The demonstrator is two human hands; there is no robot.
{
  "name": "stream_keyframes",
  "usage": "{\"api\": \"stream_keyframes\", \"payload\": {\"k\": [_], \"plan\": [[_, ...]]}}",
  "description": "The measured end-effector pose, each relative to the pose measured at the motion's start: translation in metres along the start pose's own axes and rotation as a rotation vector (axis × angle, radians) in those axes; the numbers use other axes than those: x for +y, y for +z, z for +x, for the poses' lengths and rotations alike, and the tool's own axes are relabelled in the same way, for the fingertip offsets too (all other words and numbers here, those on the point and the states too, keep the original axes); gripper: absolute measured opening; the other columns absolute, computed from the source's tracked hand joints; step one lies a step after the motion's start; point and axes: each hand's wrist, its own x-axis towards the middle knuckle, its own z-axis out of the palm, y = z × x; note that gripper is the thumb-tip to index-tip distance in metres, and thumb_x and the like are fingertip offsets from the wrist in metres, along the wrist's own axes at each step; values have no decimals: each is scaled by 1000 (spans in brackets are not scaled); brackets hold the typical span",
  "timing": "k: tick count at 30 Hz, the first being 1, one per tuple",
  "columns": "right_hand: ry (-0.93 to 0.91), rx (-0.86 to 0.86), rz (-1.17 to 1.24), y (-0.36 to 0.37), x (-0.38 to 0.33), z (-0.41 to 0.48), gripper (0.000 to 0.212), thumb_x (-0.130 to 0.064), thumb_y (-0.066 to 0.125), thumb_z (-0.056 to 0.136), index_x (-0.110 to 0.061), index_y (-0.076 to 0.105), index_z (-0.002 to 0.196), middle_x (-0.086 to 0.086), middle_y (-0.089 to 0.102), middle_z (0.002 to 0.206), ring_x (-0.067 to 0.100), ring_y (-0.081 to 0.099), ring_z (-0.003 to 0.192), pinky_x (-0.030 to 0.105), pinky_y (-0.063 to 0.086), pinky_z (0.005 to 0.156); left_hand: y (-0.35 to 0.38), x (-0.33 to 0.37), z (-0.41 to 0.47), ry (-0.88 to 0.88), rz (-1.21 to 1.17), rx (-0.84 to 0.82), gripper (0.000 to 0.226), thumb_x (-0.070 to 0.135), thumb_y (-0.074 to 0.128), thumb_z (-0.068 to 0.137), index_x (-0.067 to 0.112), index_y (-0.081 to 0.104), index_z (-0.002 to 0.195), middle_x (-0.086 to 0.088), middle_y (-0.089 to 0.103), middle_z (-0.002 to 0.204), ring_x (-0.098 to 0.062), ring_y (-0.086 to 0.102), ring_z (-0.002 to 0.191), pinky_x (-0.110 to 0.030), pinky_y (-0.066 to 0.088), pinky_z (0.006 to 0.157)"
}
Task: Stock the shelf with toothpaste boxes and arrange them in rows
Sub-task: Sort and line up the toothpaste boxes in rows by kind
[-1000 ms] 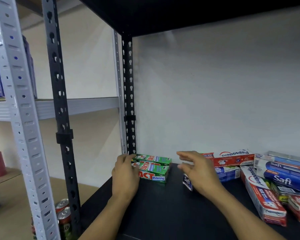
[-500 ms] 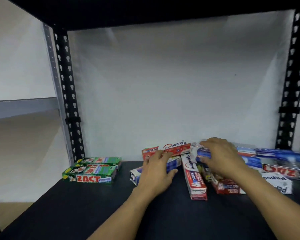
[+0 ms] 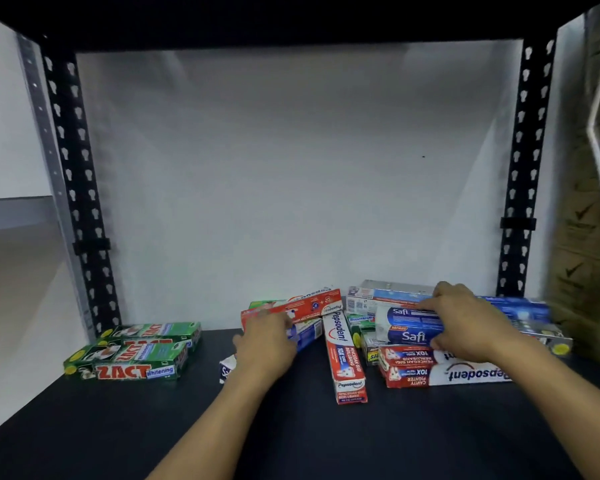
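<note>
Bare shelf (image 3: 291, 445) is lying open in front of the box pile (image 3: 409, 368); left of the pile, green boxes (image 3: 132, 355) are blocking the corner.

Dim shelf (image 3: 291, 427), bright white back wall (image 3: 291, 168); motion-blurred right edge, wide-angle bending at the corners

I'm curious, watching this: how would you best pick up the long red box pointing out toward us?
Probably pinch the red box across its narrow sides near the front end, coming from the front and above. That end lies free on the shelf; the far end butts into the pile.
</note>
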Motion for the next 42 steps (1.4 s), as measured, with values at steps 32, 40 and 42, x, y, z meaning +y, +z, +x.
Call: {"api": "stream_keyframes", "payload": {"k": [32,40,42], "plan": [[-56,202,466,27,-19,-4,46,-30,65,92,-34,54,136,-9,54,139,13,49,124,36,45,102,10,115,32,364,244,-205,35,37,68,86,18,62,114,-6,67,113,-24,64,98,-44,52,91],[-48,238,469,31,-17,5,50,-31,65,92,-32,51,140,-7,50,145,16,44,132,38,40,109,10,110,42,456,248,-239,31,36,64,91,23,69,118,-4,69,117,-25,63,103,-45,50,93],[-39,241,467,30,-17,5,52,-29,65,92,-31,49,141,-6,50,145,17,45,131,38,41,108,7,109,41,477,201,-190,27,33,63,92,23,72,116,-5,70,115,-27,64,98,-43,53,88]]}}
